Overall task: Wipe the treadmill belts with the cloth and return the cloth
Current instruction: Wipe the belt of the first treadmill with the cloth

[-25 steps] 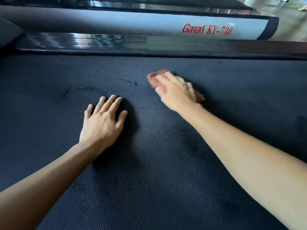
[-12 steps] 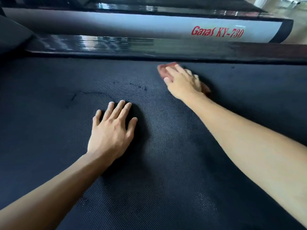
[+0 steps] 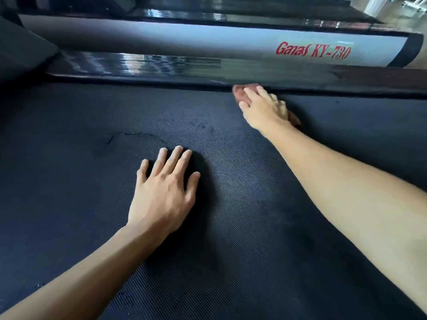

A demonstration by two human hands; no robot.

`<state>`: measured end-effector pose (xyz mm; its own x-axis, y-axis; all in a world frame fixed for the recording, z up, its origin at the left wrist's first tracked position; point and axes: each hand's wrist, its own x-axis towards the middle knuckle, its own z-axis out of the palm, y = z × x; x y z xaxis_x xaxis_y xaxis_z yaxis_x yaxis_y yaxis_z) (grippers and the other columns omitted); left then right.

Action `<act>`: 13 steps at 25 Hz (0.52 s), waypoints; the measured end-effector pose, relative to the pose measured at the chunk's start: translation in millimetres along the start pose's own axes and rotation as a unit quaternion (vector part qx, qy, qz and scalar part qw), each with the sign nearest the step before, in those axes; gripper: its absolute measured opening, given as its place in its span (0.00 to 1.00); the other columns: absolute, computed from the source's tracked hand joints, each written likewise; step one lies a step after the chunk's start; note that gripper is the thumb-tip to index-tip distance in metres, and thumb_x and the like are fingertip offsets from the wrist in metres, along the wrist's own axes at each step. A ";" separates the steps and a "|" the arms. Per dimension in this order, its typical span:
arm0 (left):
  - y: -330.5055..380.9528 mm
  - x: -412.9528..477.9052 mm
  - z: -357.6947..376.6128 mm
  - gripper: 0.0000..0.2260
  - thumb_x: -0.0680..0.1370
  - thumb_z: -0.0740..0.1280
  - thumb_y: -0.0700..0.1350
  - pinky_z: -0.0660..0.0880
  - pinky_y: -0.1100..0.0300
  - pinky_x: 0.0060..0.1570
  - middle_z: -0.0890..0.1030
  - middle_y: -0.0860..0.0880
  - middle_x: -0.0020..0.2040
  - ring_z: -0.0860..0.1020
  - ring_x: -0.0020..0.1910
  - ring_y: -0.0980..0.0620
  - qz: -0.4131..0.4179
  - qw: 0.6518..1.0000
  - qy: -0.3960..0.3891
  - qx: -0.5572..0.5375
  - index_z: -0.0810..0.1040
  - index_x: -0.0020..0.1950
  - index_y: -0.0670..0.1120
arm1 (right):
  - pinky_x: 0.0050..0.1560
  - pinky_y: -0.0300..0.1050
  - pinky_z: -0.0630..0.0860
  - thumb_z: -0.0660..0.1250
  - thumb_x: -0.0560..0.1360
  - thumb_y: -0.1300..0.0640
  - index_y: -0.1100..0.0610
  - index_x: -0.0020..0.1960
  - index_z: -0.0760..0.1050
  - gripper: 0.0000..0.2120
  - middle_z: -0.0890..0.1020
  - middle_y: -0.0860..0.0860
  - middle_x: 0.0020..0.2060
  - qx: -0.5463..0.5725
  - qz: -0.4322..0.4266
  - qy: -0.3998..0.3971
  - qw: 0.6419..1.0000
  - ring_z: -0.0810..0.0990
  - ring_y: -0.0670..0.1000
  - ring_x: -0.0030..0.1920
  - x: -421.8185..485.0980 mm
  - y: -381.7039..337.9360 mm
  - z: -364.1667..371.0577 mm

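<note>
A dark textured treadmill belt point(image 3: 69, 215) fills most of the view. My right hand point(image 3: 265, 109) presses a reddish-brown cloth point(image 3: 241, 94) flat onto the belt, right at its far edge against the glossy black side rail point(image 3: 161, 68). Most of the cloth is hidden under the hand; only its far end and a bit by the wrist show. My left hand point(image 3: 164, 192) lies palm down on the belt's middle, fingers spread, holding nothing. Dark smudges point(image 3: 138, 137) mark the belt just beyond the left hand.
Beyond the rail lies a grey side panel point(image 3: 208, 42) lettered "Ganas KY-730" in red. Another treadmill deck point(image 3: 231, 10) sits behind it. A dark housing point(image 3: 20, 51) rises at the far left. Pale floor point(image 3: 404, 17) shows at the top right.
My right hand has slid the cloth away from me across the belt until it meets the side rail. The left hand stays planted in the same spot.
</note>
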<state>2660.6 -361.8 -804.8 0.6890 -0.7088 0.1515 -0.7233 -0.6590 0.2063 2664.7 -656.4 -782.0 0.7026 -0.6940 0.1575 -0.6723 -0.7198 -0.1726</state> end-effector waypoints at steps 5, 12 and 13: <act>-2.2 1.2 0.9 0.29 0.78 0.43 0.63 0.50 0.46 0.75 0.56 0.56 0.78 0.50 0.78 0.52 0.007 1.000 0.000 0.003 0.57 0.78 0.55 | 0.69 0.52 0.62 0.57 0.78 0.39 0.40 0.74 0.63 0.25 0.63 0.42 0.75 0.018 -0.241 -0.016 0.970 0.65 0.50 0.72 -54.5 -45.9 2.3; 0.3 0.3 -0.4 0.29 0.79 0.43 0.62 0.48 0.46 0.76 0.55 0.56 0.79 0.49 0.78 0.52 0.006 1.000 -0.002 -0.006 0.56 0.78 0.55 | 0.69 0.55 0.65 0.59 0.79 0.40 0.39 0.73 0.65 0.23 0.65 0.41 0.74 0.027 -0.139 -0.002 0.990 0.69 0.56 0.69 -25.5 14.7 -14.9; 1.6 0.1 -0.8 0.29 0.79 0.43 0.62 0.47 0.47 0.76 0.55 0.56 0.79 0.48 0.78 0.53 0.007 1.000 -0.003 -0.011 0.56 0.78 0.55 | 0.69 0.55 0.63 0.58 0.79 0.40 0.40 0.73 0.64 0.23 0.63 0.42 0.75 0.017 -0.109 -0.004 0.994 0.68 0.56 0.70 -10.5 -6.4 -7.0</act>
<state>2659.5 -362.7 -803.6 0.6792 -0.7186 0.1494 -0.7310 -0.6438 0.2265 2660.0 -644.7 -775.8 0.8320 -0.5221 0.1878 -0.4964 -0.8516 -0.1686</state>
